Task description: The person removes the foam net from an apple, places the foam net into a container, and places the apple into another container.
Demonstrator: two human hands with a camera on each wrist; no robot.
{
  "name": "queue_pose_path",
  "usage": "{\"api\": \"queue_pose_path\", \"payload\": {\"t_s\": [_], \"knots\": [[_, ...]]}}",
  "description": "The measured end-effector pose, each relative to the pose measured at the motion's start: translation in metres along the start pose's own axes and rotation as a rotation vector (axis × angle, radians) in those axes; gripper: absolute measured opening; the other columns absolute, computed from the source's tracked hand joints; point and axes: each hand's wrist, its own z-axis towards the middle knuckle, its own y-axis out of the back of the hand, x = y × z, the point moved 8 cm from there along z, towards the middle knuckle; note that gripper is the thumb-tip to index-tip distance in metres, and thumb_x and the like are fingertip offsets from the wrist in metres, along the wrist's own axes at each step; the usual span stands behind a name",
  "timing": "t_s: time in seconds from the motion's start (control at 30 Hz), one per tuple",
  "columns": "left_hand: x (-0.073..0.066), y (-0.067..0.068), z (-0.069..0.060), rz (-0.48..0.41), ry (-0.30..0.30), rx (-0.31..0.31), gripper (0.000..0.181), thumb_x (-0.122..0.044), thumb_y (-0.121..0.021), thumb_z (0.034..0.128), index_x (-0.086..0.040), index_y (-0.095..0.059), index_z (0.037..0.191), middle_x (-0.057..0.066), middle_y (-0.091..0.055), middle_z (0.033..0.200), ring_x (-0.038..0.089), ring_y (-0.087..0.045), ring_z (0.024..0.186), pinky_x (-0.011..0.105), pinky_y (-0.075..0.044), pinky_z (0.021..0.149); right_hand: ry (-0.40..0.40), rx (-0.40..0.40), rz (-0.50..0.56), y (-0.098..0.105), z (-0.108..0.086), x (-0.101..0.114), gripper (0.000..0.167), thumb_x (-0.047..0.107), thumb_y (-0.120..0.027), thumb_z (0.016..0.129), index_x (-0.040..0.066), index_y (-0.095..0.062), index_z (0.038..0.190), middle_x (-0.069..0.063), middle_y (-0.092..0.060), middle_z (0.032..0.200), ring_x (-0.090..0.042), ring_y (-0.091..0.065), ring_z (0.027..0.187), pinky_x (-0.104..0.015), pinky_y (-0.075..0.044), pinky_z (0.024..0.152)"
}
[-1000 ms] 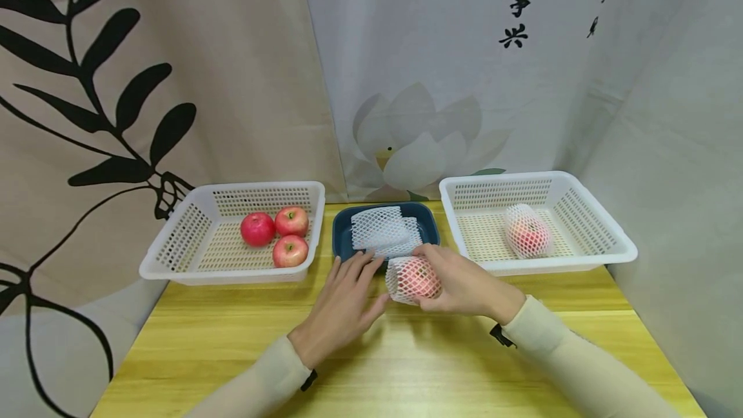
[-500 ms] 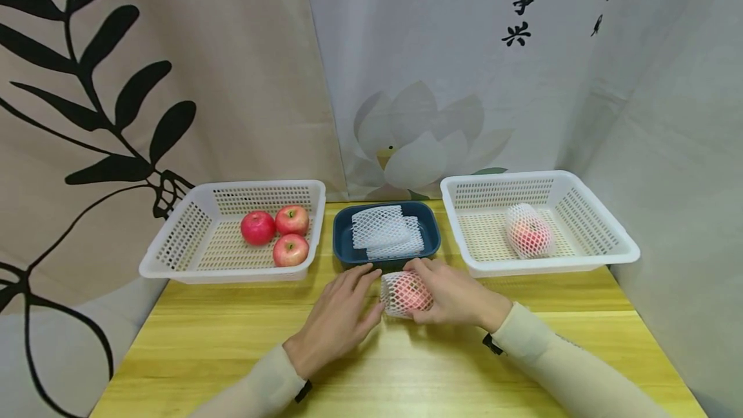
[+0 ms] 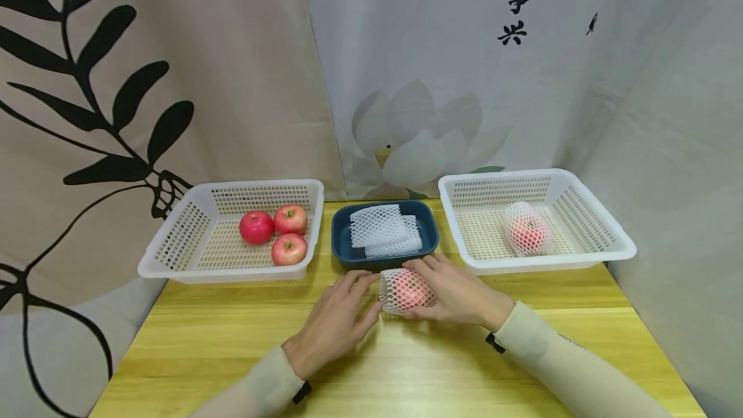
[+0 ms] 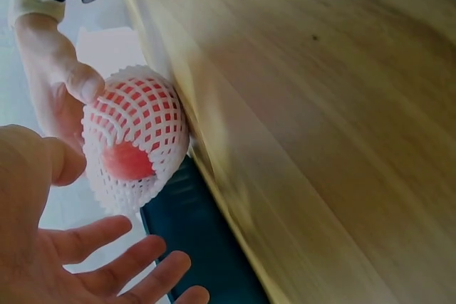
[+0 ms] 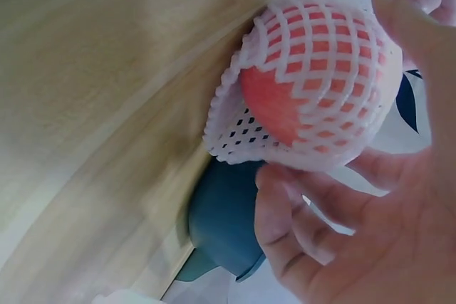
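Observation:
A red apple [image 3: 411, 290] sits in a white foam net sleeve [image 3: 389, 292] on the table, before the blue tray. My right hand [image 3: 461, 294] grips the sleeved apple from the right, thumb on the near side and fingers on the far side. In the left wrist view, bare red apple skin [image 4: 128, 161] shows through the sleeve's open end. My left hand [image 3: 327, 324] is just left of that end, its fingers spread and holding nothing. Whether a left fingertip touches the net is hard to tell.
The dark blue tray [image 3: 339, 245] holds flat white foam nets [image 3: 380, 228]. At the left, a white basket [image 3: 174, 263] contains three bare apples [image 3: 289, 249]. One sleeved apple [image 3: 527, 232] lies in the right white basket [image 3: 604, 257]. A cloth backdrop [image 3: 244, 69] hangs behind.
Both hands and the sleeved apple have come back from the tray's front edge toward the person. Over the last half second they have hardly moved.

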Motion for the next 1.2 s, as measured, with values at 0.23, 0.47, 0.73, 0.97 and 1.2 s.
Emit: {"api": "queue_pose_path", "payload": {"t_s": [0.23, 0.47, 0.73, 0.97, 1.2], "knots": [[-0.004, 0.001, 0.004, -0.002, -0.044, -0.051, 0.044, -0.033, -0.077, 0.1134, -0.012, -0.073, 0.153, 0.005, -0.074, 0.134, 0.024, -0.075, 0.121, 0.046, -0.067, 0.097, 0.025, -0.016, 0.06, -0.002, -0.001, 0.0, 0.102, 0.059, -0.097, 0.093, 0.009, -0.053, 0.17, -0.017, -0.067, 0.16, -0.039, -0.068, 0.145, -0.06, -0.064, 0.116], [-0.005, 0.002, 0.006, -0.015, -0.072, -0.086, 0.031, -0.027, -0.079, 0.1122, -0.012, -0.078, 0.139, 0.006, -0.075, 0.128, 0.023, -0.076, 0.116, 0.041, -0.069, 0.094, 0.007, 0.015, 0.151, -0.013, 0.0, 0.0, 0.101, 0.043, -0.101, 0.091, 0.009, -0.049, 0.171, -0.024, -0.067, 0.159, -0.041, -0.072, 0.141, -0.061, -0.064, 0.116], [-0.009, 0.001, 0.007, -0.046, -0.079, -0.084, 0.026, -0.019, -0.08, 0.1116, -0.01, -0.079, 0.136, 0.006, -0.075, 0.125, 0.021, -0.075, 0.114, 0.039, -0.069, 0.095, 0.0, -0.026, 0.208, -0.012, 0.001, 0.001, 0.095, 0.033, -0.104, 0.087, 0.009, -0.054, 0.164, -0.018, -0.071, 0.15, -0.031, -0.074, 0.133, -0.053, -0.067, 0.112], [-0.015, 0.002, 0.009, -0.073, -0.107, -0.105, 0.021, -0.011, -0.082, 0.1092, -0.006, -0.083, 0.13, 0.007, -0.074, 0.119, 0.016, -0.074, 0.106, 0.035, -0.069, 0.092, -0.003, -0.04, 0.255, -0.011, 0.0, 0.002, 0.096, 0.033, -0.104, 0.087, 0.008, -0.052, 0.163, -0.017, -0.072, 0.15, -0.029, -0.074, 0.134, -0.051, -0.066, 0.113], [-0.016, 0.004, 0.011, -0.141, -0.098, -0.123, 0.019, -0.008, -0.084, 0.1072, -0.007, -0.082, 0.126, 0.006, -0.074, 0.119, 0.016, -0.077, 0.104, 0.033, -0.07, 0.092, 0.0, -0.065, 0.278, -0.009, -0.002, 0.003, 0.095, 0.031, -0.107, 0.083, 0.008, -0.053, 0.158, -0.015, -0.077, 0.135, -0.028, -0.076, 0.12, -0.043, -0.069, 0.099]]}}
